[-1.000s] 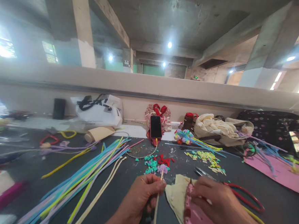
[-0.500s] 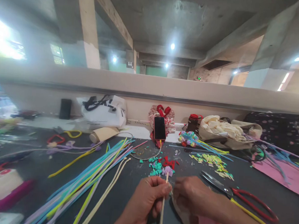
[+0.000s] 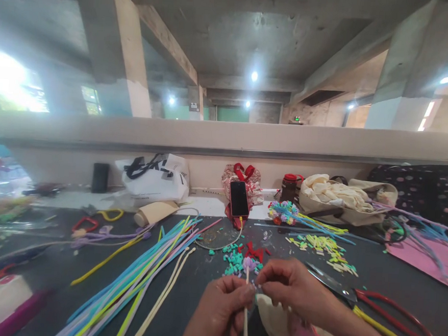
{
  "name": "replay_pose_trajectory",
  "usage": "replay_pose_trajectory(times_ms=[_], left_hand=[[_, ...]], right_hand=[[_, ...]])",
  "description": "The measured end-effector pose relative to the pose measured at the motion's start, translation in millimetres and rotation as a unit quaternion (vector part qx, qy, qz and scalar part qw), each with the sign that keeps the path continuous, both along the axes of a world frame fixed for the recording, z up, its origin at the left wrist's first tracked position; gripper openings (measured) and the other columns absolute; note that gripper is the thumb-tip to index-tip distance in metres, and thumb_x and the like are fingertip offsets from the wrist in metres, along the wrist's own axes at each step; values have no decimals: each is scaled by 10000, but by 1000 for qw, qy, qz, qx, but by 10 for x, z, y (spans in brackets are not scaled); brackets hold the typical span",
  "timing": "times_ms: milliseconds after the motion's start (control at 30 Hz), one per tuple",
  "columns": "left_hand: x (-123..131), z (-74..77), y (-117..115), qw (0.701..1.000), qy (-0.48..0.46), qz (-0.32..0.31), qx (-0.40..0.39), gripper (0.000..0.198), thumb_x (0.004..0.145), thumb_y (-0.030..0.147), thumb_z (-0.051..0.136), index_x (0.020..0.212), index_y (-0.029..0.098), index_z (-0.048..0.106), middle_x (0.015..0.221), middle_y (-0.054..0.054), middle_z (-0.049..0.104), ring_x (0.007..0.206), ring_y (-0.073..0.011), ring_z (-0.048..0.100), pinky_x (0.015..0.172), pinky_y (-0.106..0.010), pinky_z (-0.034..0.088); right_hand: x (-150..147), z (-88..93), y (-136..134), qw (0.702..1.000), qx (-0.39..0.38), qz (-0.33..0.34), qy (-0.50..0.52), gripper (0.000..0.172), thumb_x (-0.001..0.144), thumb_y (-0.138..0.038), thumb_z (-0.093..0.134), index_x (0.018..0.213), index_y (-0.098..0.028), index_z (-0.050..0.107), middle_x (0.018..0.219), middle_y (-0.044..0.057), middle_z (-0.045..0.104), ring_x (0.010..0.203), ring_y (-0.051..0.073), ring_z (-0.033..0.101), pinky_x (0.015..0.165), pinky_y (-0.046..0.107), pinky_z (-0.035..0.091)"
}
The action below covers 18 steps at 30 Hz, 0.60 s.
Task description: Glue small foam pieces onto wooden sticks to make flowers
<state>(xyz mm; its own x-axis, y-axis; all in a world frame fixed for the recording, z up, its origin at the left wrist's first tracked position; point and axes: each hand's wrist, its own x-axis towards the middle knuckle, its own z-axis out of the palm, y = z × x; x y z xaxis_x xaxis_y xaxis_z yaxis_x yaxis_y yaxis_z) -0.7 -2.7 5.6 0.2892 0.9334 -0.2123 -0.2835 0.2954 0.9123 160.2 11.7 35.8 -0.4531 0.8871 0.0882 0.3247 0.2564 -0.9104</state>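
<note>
Purple flower [image 3: 249, 263] tops a cream stick [image 3: 245, 318]

Toward the near edge of the dark tabletop [image 3: 201, 269], the left hand [image 3: 224, 306] grips the cream stick between thumb and fingers, the flower end pointing toward the far edge. Just beside it, the right hand [image 3: 290, 285] curls with thumb and fingertips close together; whether they pinch something cannot be told. Turquoise bits [image 3: 235, 261] and red bits [image 3: 255, 252] lie behind the flower. Red-handled scissors [image 3: 353, 297] lie toward the right edge, beside the right forearm. Coloured stems [image 3: 136, 269] stretch from the near edge, left of the left hand, toward the far edge.
</note>
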Motion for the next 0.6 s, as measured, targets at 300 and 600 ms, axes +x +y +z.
replay_pose_trajectory(times_ms=[300, 600], left_hand=[[21, -11, -4, 1000, 3, 15, -11, 392, 496, 483, 695, 542, 149, 495, 272, 67, 430, 213, -19, 292, 269, -136, 154], [15, -42, 28, 999, 8, -27, -26, 376, 504, 462, 701, 545, 130, 530, 305, 57, 456, 234, -21, 324, 277, -140, 178]], right_hand=[[-61, 10, -123, 973, 207, -68, -74, 102, 704, -121, 537, 678, -173, 620, 634, -20, 600, 596, 99, 534, 544, 178, 382], [-46, -33, -143, 956, 283, -27, -74, 119, 770, -130, 504, 712, -185, 592, 703, 4, 597, 651, 107, 557, 576, 188, 409]])
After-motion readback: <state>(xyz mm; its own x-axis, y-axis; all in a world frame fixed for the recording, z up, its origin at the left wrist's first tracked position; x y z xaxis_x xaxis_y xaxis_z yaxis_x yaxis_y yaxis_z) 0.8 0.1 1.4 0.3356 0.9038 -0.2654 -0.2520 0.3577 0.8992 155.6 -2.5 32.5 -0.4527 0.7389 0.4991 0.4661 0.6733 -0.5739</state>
